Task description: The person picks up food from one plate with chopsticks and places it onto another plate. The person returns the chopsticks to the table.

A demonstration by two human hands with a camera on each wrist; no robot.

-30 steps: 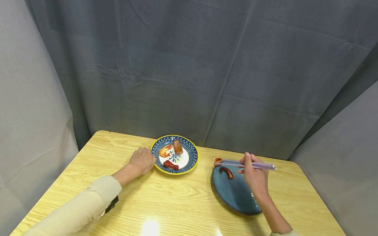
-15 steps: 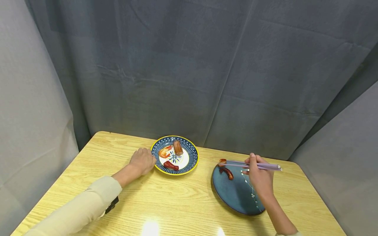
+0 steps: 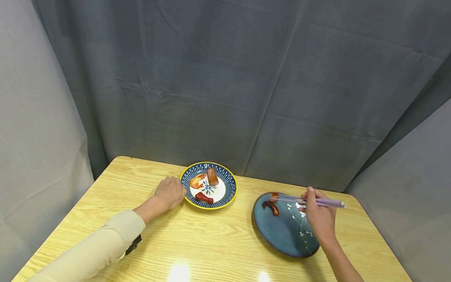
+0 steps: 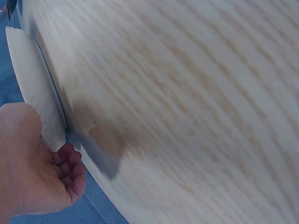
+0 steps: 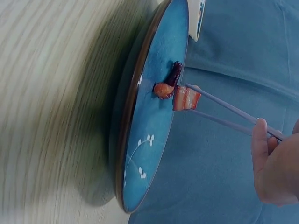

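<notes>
Low down, at the right, a person's right hand (image 3: 320, 215) pinches lilac chopsticks (image 3: 327, 202), their tips around a reddish meat chunk (image 3: 273, 197) at the far edge of a blue plate (image 3: 282, 235), just beside a dark curved piece (image 3: 272, 209). Curled fingers of the left hand (image 3: 170, 193) grip the rim of a patterned dish (image 3: 230, 188) bearing three food pieces (image 3: 212, 177).

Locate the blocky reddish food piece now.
In the head view's right half, the piece is between the tips of the slender lilac chopsticks, near the far-left rim of the round blue plate, beyond the curved dark-red morsel.
</notes>
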